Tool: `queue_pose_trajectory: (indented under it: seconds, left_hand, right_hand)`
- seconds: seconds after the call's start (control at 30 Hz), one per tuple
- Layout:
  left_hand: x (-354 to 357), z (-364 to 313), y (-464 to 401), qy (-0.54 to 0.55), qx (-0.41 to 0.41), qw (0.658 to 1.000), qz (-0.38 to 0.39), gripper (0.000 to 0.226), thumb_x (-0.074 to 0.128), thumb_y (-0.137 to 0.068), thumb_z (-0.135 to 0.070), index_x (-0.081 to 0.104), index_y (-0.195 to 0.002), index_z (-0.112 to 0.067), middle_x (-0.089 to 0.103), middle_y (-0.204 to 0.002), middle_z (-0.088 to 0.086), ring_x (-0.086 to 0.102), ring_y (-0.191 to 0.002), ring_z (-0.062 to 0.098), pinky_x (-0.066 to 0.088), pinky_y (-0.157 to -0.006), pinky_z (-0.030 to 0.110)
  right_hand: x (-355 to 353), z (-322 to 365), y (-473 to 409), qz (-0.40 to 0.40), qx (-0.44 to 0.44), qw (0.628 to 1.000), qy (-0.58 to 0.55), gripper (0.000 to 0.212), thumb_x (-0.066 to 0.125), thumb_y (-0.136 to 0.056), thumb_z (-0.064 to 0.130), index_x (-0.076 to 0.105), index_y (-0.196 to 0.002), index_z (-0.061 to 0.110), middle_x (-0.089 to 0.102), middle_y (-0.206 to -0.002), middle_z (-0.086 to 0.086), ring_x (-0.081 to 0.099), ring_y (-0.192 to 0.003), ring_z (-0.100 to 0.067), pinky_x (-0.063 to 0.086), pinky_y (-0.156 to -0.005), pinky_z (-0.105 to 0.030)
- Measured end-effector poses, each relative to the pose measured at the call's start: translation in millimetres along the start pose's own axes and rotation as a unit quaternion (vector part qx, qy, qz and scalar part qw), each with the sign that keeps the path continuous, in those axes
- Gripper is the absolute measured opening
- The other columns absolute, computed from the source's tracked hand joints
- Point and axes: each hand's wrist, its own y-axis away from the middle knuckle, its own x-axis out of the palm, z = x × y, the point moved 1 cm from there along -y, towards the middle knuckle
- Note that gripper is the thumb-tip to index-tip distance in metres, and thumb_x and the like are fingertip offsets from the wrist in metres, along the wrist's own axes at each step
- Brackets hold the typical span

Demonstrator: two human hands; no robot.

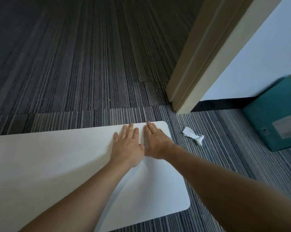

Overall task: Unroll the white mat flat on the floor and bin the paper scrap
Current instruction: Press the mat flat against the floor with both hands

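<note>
The white mat (49,164) lies spread flat on the striped carpet, its rounded right end near the door frame. My left hand (128,146) and my right hand (155,143) rest palm down side by side on the mat's far right corner, fingers stretched out, holding nothing. A crumpled white paper scrap (193,135) lies on the carpet just right of the mat, apart from both hands.
A beige door frame (200,56) stands behind the mat's right end, beside a white wall with a black skirting. A teal box (275,114) sits on the floor at the right edge. Dark striped carpet (74,64) stretches away beyond the mat.
</note>
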Motion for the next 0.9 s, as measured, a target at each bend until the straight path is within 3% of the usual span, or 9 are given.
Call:
queue_pose_trajectory:
  seconds: [0.3, 0.5, 0.7, 0.9]
  left_hand:
    - [6, -47, -22, 0.002, 0.013, 1.000, 0.011, 0.072, 0.025, -0.093, -0.048, 0.001, -0.154, -0.020, -0.013, -0.163, 0.004, -0.014, -0.148, 0.024, -0.001, -0.118, 0.053]
    - [9, -45, -23, 0.011, 0.019, 1.000, -0.005, 0.073, 0.031, -0.091, -0.048, 0.007, -0.154, -0.019, -0.007, -0.164, 0.004, -0.010, -0.149, 0.023, 0.000, -0.118, 0.053]
    - [5, -42, -20, 0.014, 0.034, 0.999, 0.023, 0.077, 0.033, -0.091, -0.051, 0.001, -0.154, -0.021, -0.014, -0.163, 0.004, -0.015, -0.148, 0.025, -0.004, -0.118, 0.053]
    - [20, -42, 13, -0.008, 0.048, 0.999, 0.013, 0.072, 0.022, -0.091, -0.056, -0.001, -0.154, -0.028, -0.017, -0.162, 0.001, -0.022, -0.146, 0.028, -0.009, -0.114, 0.057]
  right_hand:
    - [2, -52, 10, 0.007, 0.038, 0.999, 0.010, 0.112, 0.057, -0.083, 0.061, -0.010, -0.150, 0.001, -0.015, -0.161, -0.014, -0.012, -0.147, -0.023, 0.005, -0.120, -0.040]
    - [2, -54, 7, 0.000, 0.049, 0.999, 0.012, 0.114, 0.058, -0.079, 0.065, -0.007, -0.151, 0.003, -0.010, -0.162, -0.011, -0.008, -0.148, -0.021, 0.005, -0.120, -0.039]
    - [2, -45, 15, 0.014, 0.055, 0.998, 0.021, 0.112, 0.054, -0.082, 0.064, -0.009, -0.150, 0.002, -0.013, -0.161, -0.012, -0.011, -0.148, -0.021, 0.005, -0.120, -0.041]
    - [25, -38, 54, 0.011, 0.063, 0.998, 0.017, 0.105, 0.042, -0.086, 0.066, -0.015, -0.149, 0.003, -0.021, -0.159, -0.013, -0.019, -0.146, -0.022, -0.001, -0.120, -0.042]
